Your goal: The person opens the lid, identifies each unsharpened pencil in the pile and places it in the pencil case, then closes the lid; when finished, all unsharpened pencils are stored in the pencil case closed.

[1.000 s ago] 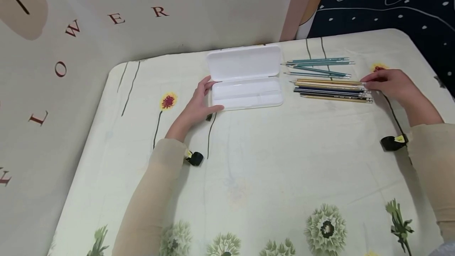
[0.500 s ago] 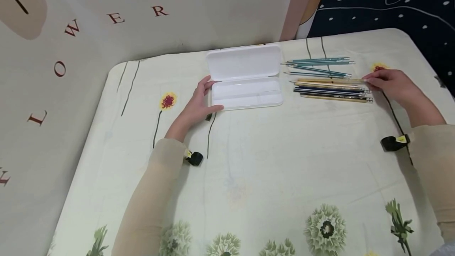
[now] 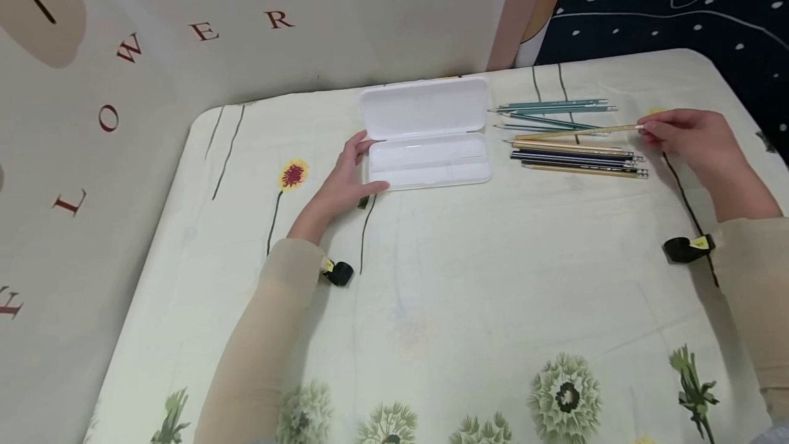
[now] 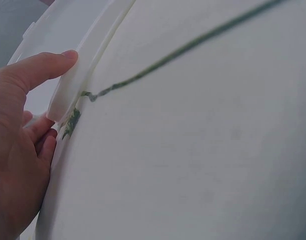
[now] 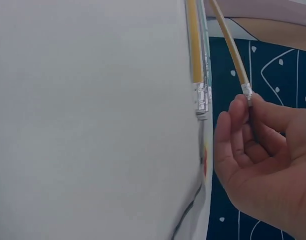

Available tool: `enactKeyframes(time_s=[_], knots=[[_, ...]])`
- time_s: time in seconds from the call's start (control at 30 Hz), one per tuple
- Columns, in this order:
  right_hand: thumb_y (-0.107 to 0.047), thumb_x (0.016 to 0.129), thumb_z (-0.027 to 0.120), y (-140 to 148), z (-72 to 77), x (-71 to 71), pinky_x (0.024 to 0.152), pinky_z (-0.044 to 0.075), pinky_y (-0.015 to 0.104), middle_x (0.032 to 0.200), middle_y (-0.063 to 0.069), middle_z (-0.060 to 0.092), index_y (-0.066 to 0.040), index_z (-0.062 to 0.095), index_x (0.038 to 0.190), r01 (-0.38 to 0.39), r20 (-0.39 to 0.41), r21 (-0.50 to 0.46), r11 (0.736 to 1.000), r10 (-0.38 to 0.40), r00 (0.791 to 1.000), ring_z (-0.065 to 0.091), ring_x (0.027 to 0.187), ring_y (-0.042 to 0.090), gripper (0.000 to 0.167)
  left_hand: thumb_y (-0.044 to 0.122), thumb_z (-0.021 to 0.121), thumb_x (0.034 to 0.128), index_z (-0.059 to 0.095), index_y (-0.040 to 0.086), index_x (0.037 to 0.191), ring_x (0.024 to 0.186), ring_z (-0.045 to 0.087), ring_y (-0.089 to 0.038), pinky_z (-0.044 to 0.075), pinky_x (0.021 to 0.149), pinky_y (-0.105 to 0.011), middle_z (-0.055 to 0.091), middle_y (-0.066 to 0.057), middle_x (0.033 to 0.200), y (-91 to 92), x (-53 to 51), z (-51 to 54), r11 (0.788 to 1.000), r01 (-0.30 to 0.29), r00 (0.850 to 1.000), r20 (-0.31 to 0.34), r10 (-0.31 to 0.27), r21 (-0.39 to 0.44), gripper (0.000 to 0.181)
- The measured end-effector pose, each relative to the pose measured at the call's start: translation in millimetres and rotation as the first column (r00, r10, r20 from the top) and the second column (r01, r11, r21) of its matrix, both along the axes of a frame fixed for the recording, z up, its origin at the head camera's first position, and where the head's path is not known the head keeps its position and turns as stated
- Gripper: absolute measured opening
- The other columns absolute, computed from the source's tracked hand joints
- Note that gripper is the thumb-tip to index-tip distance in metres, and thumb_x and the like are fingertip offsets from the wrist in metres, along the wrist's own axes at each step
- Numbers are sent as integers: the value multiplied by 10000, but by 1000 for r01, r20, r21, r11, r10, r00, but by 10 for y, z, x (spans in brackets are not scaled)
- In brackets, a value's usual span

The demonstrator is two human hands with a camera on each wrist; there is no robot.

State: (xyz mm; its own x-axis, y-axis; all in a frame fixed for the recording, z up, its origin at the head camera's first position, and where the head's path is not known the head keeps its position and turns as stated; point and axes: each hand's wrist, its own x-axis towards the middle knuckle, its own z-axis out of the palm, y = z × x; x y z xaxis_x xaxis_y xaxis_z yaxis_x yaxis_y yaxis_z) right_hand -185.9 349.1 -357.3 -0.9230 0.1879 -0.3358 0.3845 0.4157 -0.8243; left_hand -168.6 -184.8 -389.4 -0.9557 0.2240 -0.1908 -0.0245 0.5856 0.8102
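Pinching one yellow pencil (image 5: pixel 230 46) by its eraser end, the right hand (image 3: pixel 698 144) has its thumb and finger closed on it, with the other fingers loosely bent. Compared with the frame before, I notice that this end is now lifted and the hand is a little higher and more to the right; before, the pencil lay almost level along the group. Its point side stays low, between the teal pencils (image 3: pixel 551 103) and the yellow and dark pencils (image 3: pixel 573 157); I cannot tell if the point touches the cloth (image 3: pixel 493 279).

The left hand (image 3: pixel 341 183) has not changed: its thumb lies over the rim of the open white box (image 3: pixel 419 151) and its fingers are behind the corner, so it grips the short end. The box is also in the same place, left of all pencils.

On the wall (image 3: pixel 382 33) I can read big letters, F L O W E R. Marks on the pencils and the yellow label (image 3: pixel 700 243) on the right wrist camera (image 3: pixel 680 250) are too small for me to read.
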Motion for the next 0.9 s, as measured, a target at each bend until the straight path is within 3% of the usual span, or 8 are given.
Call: enactKeyframes(time_s=[0.13,0.3,0.63,0.9], knots=[[-214,984,603,-21,65,12,646,535,63,848,-213,636,-289,707,937,54,-40,-181,982,-62,997,633,762,-74,137,250,771,879,66,213,1592,1526,244,-210,183,1283,-385,295,-16,1625,-1,-4,-1,1000,3,1000,-5,-3,7,1003],[-197,943,651,-50,126,17,643,552,83,856,-170,671,-252,728,929,91,-52,-293,952,-110,993,660,759,-37,96,245,774,876,67,207,1592,1524,247,-212,183,1282,-386,299,-19,1623,-4,-9,-8,1000,5,1000,-8,-5,10,1007],[-142,912,688,-112,173,14,649,570,104,851,-128,714,-179,752,955,72,-102,-434,898,-129,986,695,765,-4,86,247,774,876,57,217,1592,1530,235,-211,175,1284,-380,289,-23,1626,-10,5,-3,1000,10,1000,-2,-10,12,1014],[-123,876,733,-199,209,8,667,577,114,894,-114,726,-148,759,952,42,-129,-468,883,-115,985,707,765,13,84,241,783,867,62,214,1593,1522,243,-218,169,1285,-397,299,-24,1621,-7,0,-8,1000,4,1000,-6,-4,15,1024]])
